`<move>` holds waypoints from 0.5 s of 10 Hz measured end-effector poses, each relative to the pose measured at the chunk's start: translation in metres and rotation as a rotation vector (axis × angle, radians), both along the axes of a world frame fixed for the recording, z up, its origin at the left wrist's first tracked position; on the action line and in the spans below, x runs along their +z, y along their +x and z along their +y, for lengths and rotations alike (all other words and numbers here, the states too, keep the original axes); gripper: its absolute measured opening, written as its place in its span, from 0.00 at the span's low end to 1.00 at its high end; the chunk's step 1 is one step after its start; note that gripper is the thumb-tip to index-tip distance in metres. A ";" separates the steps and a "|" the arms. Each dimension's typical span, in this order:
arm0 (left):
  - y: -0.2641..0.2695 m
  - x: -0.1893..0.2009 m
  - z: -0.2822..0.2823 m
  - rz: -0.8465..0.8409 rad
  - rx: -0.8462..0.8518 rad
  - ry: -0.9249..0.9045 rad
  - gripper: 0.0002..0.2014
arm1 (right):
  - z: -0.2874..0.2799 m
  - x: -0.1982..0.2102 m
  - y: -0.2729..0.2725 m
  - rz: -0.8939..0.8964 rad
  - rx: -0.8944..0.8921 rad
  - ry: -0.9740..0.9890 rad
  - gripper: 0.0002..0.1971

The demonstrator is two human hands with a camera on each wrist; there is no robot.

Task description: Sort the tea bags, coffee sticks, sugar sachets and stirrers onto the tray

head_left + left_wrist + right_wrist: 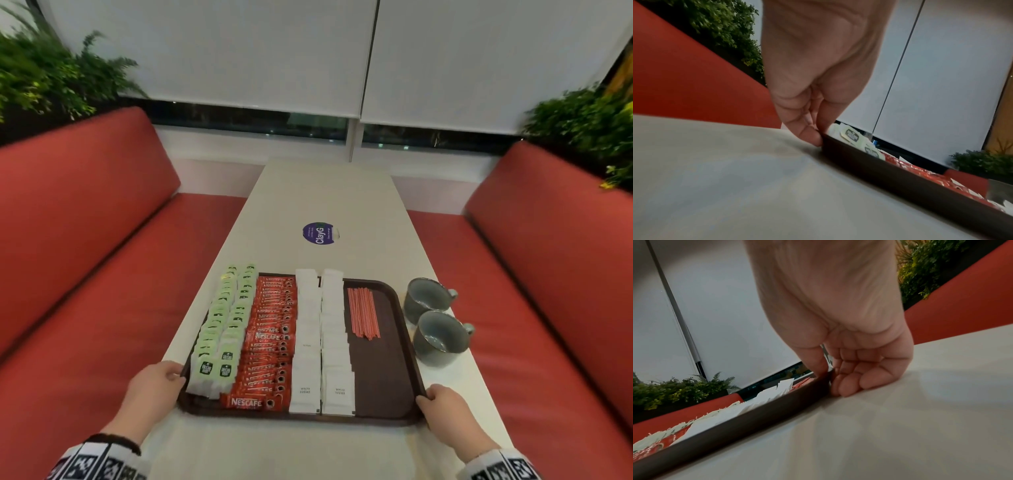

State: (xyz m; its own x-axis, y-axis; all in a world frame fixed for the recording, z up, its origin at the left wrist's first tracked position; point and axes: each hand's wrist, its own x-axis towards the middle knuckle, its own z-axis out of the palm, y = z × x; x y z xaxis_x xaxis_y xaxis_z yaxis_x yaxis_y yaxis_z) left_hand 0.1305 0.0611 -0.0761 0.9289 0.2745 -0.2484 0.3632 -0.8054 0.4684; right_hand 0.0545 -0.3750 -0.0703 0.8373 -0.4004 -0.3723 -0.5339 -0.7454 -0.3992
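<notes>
While the brown tray [380, 394] rests on the white table [325, 195], the left hand [156, 385] and right hand [442, 409] each pinch a near corner of its rim.

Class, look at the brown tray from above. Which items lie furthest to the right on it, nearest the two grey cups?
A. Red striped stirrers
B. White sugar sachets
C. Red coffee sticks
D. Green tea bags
A: the thin red striped stirrers lie in the right part of the dark brown plastic tray, closest to the two grey ceramic cups.
</notes>
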 end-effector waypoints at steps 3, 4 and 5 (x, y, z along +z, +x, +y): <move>-0.003 0.001 0.001 0.013 0.024 -0.055 0.12 | 0.000 0.003 -0.001 0.050 0.008 0.000 0.15; -0.002 0.000 0.012 0.032 0.046 -0.138 0.11 | -0.002 0.005 -0.007 0.015 -0.035 0.097 0.16; -0.012 0.006 0.025 -0.088 0.085 -0.176 0.07 | -0.006 0.015 -0.024 -0.046 -0.061 0.134 0.14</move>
